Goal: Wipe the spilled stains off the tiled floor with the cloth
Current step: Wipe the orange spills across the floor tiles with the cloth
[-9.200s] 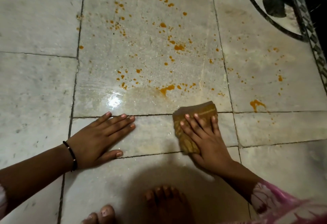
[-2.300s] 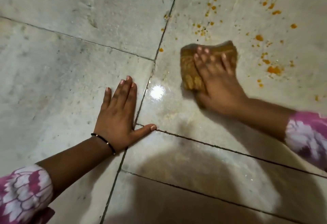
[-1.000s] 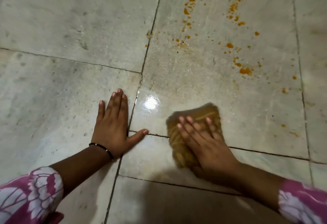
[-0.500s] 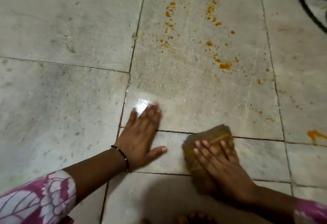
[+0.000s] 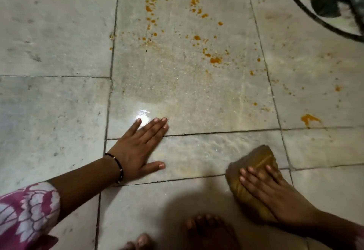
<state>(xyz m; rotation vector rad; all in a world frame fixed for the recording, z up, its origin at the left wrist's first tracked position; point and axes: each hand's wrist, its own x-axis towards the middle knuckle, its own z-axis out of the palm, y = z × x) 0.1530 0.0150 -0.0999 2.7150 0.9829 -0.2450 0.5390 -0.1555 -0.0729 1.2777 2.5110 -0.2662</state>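
A folded brown-yellow cloth [image 5: 256,163] lies on the pale tiled floor [image 5: 59,101] at the lower right. My right hand [image 5: 271,190] presses flat on top of it, fingers spread over its near half. My left hand [image 5: 137,147] rests palm down on the wet tile to the left, fingers apart, holding nothing. Orange stains [image 5: 215,60] speckle the large tile farther ahead, with two streaks of drops near the top. A bigger orange blot [image 5: 309,119] sits on the tile to the right. A wet, smeared patch lies between the hands and the stains.
My bare toes [image 5: 208,228] show at the bottom edge, close to the cloth. A dark curved inlay pattern [image 5: 323,7] marks the floor at the top right. A bright light reflection glints just beyond my left fingertips.
My right hand has dragged the cloth toward me and to the right, off the big stained tile. My left hand shifted right onto the wet tile. Fewer stains lie near the hands.
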